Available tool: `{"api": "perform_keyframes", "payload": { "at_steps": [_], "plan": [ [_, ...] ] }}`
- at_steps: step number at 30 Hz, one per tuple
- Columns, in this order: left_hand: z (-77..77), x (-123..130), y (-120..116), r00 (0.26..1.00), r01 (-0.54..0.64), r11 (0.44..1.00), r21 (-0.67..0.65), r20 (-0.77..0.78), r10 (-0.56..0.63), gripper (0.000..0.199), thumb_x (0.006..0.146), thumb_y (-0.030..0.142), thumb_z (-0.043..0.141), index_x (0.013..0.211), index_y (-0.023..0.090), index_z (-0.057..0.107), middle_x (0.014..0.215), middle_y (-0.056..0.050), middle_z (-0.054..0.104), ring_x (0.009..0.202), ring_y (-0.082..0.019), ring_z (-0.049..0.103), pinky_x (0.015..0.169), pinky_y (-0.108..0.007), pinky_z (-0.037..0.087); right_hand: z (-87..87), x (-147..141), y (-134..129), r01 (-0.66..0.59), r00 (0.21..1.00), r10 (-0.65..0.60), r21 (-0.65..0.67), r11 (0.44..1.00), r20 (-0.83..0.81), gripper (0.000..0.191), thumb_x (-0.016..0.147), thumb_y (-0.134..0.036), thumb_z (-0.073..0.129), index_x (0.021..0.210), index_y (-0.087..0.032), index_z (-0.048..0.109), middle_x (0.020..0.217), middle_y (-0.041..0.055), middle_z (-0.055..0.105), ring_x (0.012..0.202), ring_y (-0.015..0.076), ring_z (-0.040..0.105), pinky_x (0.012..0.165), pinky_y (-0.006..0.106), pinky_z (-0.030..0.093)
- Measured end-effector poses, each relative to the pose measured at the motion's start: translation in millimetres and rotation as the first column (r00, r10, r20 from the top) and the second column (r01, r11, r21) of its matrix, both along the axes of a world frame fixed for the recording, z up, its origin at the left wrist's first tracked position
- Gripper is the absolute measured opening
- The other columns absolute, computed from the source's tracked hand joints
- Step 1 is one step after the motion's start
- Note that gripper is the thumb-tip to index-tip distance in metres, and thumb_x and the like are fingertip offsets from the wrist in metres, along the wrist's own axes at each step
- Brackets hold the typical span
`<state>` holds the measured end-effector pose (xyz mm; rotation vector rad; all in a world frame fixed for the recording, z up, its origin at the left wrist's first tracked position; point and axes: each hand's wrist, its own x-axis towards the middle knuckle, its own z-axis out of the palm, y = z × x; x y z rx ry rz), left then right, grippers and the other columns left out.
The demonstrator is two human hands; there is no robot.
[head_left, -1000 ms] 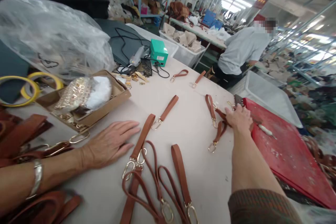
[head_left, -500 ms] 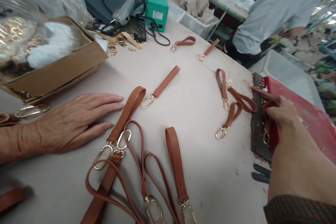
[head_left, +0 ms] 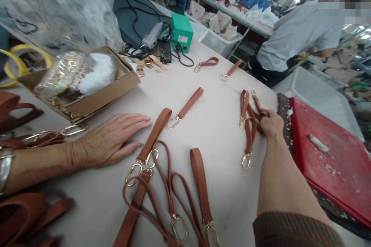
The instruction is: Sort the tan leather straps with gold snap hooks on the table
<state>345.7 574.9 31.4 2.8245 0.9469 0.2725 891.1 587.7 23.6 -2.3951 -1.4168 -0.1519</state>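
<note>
right hand [head_left: 271, 124] grip pinching smooth brown leather strap [head_left: 249, 131]; left hand [head_left: 111, 141] spread flat.

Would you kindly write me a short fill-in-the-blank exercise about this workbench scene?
1. The left hand lies ___ on the table.
2. The right hand grips brown leather straps beside a ___ board.
3. The small box behind the cables is ___.

Missing words: flat; red; green

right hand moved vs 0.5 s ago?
Yes. The right hand has come off the red board edge, leftward onto the table, and now grips the straps there.
</note>
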Motion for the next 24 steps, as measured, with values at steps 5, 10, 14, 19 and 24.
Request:
{"api": "perform_keyframes", "payload": {
  "at_steps": [5, 10, 14, 19, 24],
  "plan": [
    [4.7, -0.1, -0.2, 1.000, 0.008, 1.000, 0.026, 0.019, -0.008, 0.049, 0.094, 0.033, 0.046, 0.140, 0.015, 0.040, 0.142, -0.011, 0.051, 0.131, -0.023, 0.045, 0.112, -0.041, 0.035, 12.9, -75.2, -8.1, -0.263, 0.939, 0.264, 0.033, 0.964, -0.221, 0.052, 0.071, -0.003, 0.040, 0.114, -0.015, 0.067, 0.109, 0.0065, 0.073, 0.104, 0.0204, 0.065, 0.096, 0.037, 0.050],
    [-1.3, -0.4, 4.2, 0.996, -0.005, 0.992, 0.127, 0.089, -0.007, 0.049, 0.094, 0.037, 0.042, 0.137, 0.013, 0.038, 0.136, -0.016, 0.054, 0.124, -0.028, 0.052, 0.106, -0.046, 0.041, 23.8, -152.6, -41.1, -0.495, 0.812, 0.465, 0.006, 0.869, -0.353, 0.056, 0.068, 0.003, 0.042, 0.109, -0.022, 0.070, 0.121, -0.0004, 0.068, 0.118, 0.0144, 0.059, 0.107, 0.030, 0.042],
    [0.7, -0.8, 2.1, 0.993, -0.015, 0.994, 0.108, 0.120, 0.002, 0.057, 0.094, 0.033, 0.044, 0.144, 0.014, 0.025, 0.141, -0.020, 0.050, 0.127, -0.031, 0.050, 0.105, -0.049, 0.041, 39.5, -230.8, -86.2, -0.665, 0.647, 0.586, 0.016, 0.747, -0.489, 0.062, 0.064, 0.008, 0.041, 0.109, -0.020, 0.071, 0.123, 0.0012, 0.067, 0.121, 0.0125, 0.056, 0.108, 0.027, 0.041],
    [9.7, -2.6, -4.5, 0.993, -0.011, 1.000, 0.023, 0.116, 0.008, 0.059, 0.091, 0.020, 0.045, 0.146, 0.009, 0.028, 0.147, -0.018, 0.045, 0.134, -0.027, 0.043, 0.111, -0.041, 0.038, 89.9, -252.1, -126.0, -0.887, 0.292, 0.549, -0.006, 0.462, -0.783, 0.059, 0.073, -0.011, 0.067, 0.128, -0.030, 0.061, 0.132, 0.0007, 0.061, 0.118, 0.0205, 0.060, 0.103, 0.038, 0.048],
    [9.2, -2.0, -2.8, 0.995, -0.034, 0.999, -0.022, 0.094, 0.036, 0.049, 0.088, 0.022, 0.049, 0.136, 0.015, 0.048, 0.143, -0.011, 0.052, 0.132, -0.026, 0.045, 0.112, -0.042, 0.037, 92.4, -182.1, -39.5, -0.523, 0.696, 0.382, -0.064, 0.850, -0.608, 0.050, 0.083, -0.044, 0.063, 0.127, -0.023, 0.062, 0.127, 0.0116, 0.064, 0.115, 0.0287, 0.062, 0.099, 0.048, 0.050]
  ]
}}
